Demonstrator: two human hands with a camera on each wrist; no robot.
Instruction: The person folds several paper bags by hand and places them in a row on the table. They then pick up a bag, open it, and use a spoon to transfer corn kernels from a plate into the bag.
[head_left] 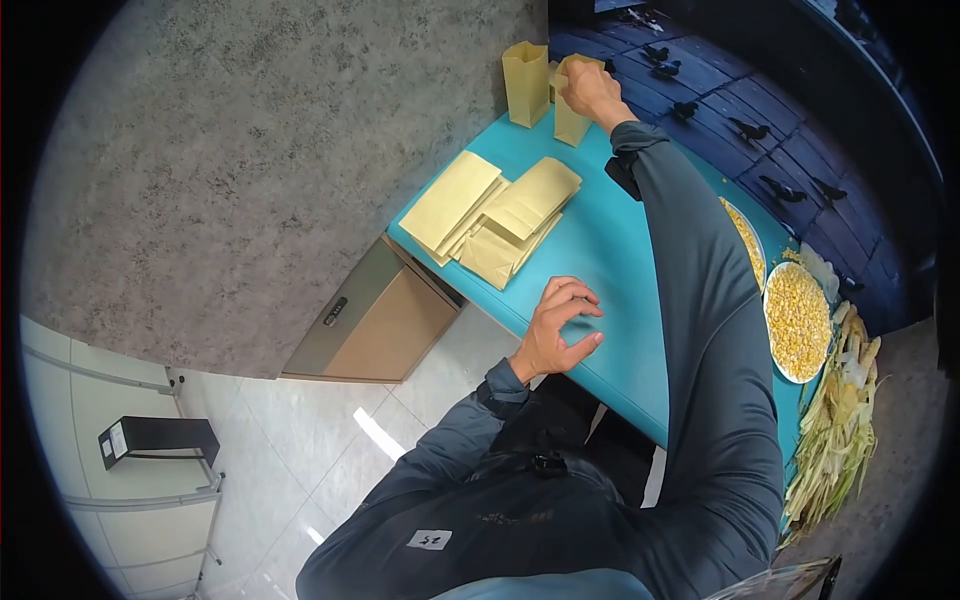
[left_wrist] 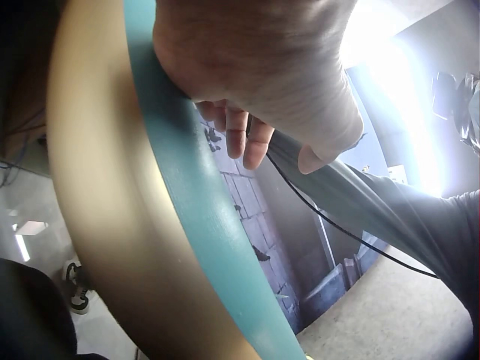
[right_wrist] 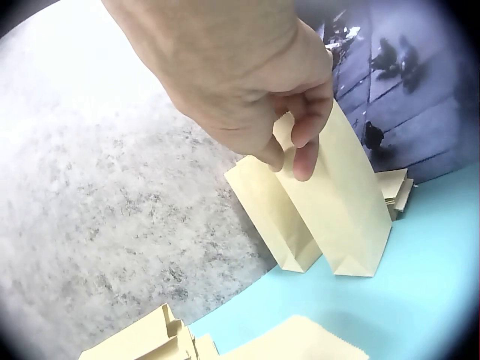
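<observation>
In the head view, my right hand [head_left: 595, 92] is at the top of an upright yellow paper bag [head_left: 572, 125]. The right wrist view shows the right hand [right_wrist: 240, 82] pinching that bag [right_wrist: 341, 202] near its rim, thumb on one side and fingers on the other. Another open bag [head_left: 526, 88] stands beside it against the grey wall. My left hand [head_left: 555, 330] hovers at the table's front edge with curved fingers and thumb apart, holding nothing; the left wrist view shows this hand [left_wrist: 262, 75] too. Flat folded bags [head_left: 450, 205] lie in overlapping piles between the hands.
Two dishes of yellow kernels [head_left: 798, 320] stand at the right of the blue-green table [head_left: 620, 330], partly behind my right sleeve. Corn husks [head_left: 830, 430] lie beside them. A dark panel with bird pictures [head_left: 740, 120] borders the far side. A cabinet [head_left: 385, 325] stands below the left edge.
</observation>
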